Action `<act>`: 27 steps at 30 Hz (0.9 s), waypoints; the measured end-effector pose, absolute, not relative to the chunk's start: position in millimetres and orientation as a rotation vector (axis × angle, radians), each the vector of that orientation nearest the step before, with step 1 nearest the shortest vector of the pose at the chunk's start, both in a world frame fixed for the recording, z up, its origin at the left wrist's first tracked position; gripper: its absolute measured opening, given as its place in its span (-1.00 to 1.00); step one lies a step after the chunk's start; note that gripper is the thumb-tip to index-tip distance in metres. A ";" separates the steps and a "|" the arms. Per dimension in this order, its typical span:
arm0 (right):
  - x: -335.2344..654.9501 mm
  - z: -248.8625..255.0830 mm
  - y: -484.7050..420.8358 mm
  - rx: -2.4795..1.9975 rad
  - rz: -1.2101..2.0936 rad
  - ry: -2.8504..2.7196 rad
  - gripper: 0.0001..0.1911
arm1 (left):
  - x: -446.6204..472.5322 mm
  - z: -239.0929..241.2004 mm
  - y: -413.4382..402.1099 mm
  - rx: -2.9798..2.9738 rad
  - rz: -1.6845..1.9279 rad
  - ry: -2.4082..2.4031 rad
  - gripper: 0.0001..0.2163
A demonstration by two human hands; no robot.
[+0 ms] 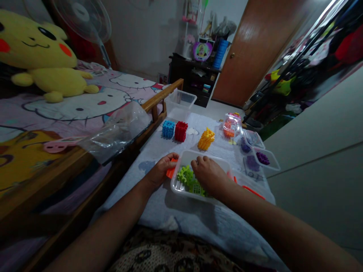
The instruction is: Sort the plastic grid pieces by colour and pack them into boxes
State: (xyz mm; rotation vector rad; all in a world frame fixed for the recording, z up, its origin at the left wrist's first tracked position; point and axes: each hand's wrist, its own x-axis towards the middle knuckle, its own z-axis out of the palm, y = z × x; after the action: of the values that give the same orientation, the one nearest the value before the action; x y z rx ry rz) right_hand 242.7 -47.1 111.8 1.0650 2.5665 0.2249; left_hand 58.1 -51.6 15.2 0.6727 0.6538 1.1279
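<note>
A clear plastic box (181,193) sits in front of me on the cloth, with several light-green toy building pieces (185,175) inside. My right hand (208,173) reaches into it from the right. Its fingers are curled down beside the green pieces, and their tips are partly hidden, so what they grip cannot be made out. Just outside the box's left wall, my left hand (162,170) is closed around a flat orange plastic piece (170,172), mostly covered by fingers and rim.
Beyond the box stand blue (168,129), red (180,131) and yellow (206,139) stacks of pieces. Clear containers with purple pieces (262,158) and orange pieces (229,127) lie to the right. A wooden bed rail (154,102) and a plastic bag (119,130) border the left.
</note>
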 end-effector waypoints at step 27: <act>250.5 105.2 -47.1 1.034 0.137 2.633 -0.78 | 58.1 16.7 -52.3 0.682 1.112 0.688 -0.68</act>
State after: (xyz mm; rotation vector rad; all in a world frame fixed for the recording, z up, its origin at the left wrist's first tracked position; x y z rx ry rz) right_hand 250.5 -47.1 105.2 1.0337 2.6334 0.1368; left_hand 58.1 -52.3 16.7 0.6820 0.6885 1.1117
